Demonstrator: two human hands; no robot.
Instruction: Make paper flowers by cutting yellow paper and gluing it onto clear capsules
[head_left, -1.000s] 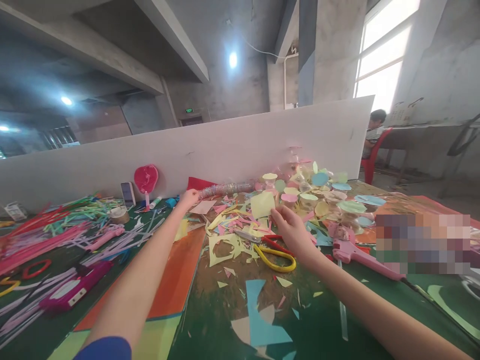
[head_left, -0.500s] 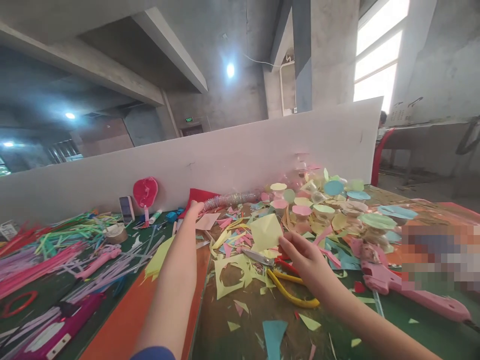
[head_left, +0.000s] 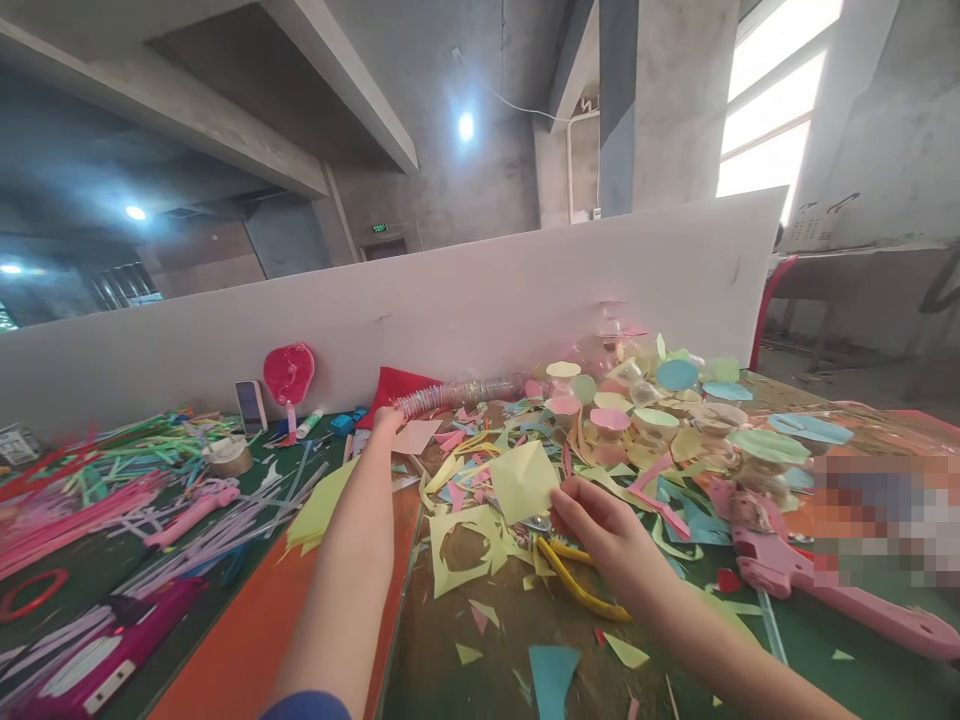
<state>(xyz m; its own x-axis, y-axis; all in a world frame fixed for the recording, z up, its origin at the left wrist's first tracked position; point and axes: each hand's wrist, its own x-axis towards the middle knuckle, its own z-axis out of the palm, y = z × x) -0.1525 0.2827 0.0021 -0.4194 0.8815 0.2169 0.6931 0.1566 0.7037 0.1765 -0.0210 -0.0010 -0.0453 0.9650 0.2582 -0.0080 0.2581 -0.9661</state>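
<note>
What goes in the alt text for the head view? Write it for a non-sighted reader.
A person's right hand touches a pale yellow paper square above paper scraps and yellow-handled scissors, while the left hand rests by a clear coiled tube. A pink hot-glue gun lies to the right and coloured straws to the left, before a white partition.
</note>
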